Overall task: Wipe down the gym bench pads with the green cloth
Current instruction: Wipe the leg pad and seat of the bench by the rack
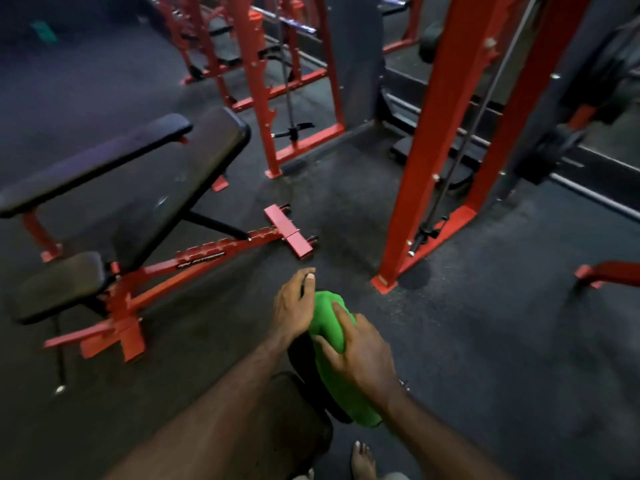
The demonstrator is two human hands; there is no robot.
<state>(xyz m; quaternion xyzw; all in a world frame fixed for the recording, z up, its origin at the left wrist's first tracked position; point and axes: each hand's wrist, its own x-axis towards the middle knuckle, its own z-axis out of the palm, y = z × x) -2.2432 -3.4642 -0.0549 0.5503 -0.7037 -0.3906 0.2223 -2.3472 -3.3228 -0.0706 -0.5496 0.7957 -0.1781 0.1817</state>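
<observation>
The green cloth (332, 344) is draped over a dark padded object (301, 362) low in the middle of the view. My right hand (363, 355) grips the cloth from the right, thumb and fingers curled over it. At the top end of that dark object my left hand (294, 306) curls round it, beside the cloth. To the left stands an adjustable bench on a red frame (194, 265), with an inclined black back pad (166, 188) and a small black seat pad (59, 285). Both hands are well clear of this bench.
A second black flat bench pad (93, 164) lies behind the inclined one. Red rack uprights (436, 140) with a cable stand to the right, and more red racks (256, 74) at the back. The floor is dark rubber (502, 341). A bare foot (362, 460) shows at the bottom.
</observation>
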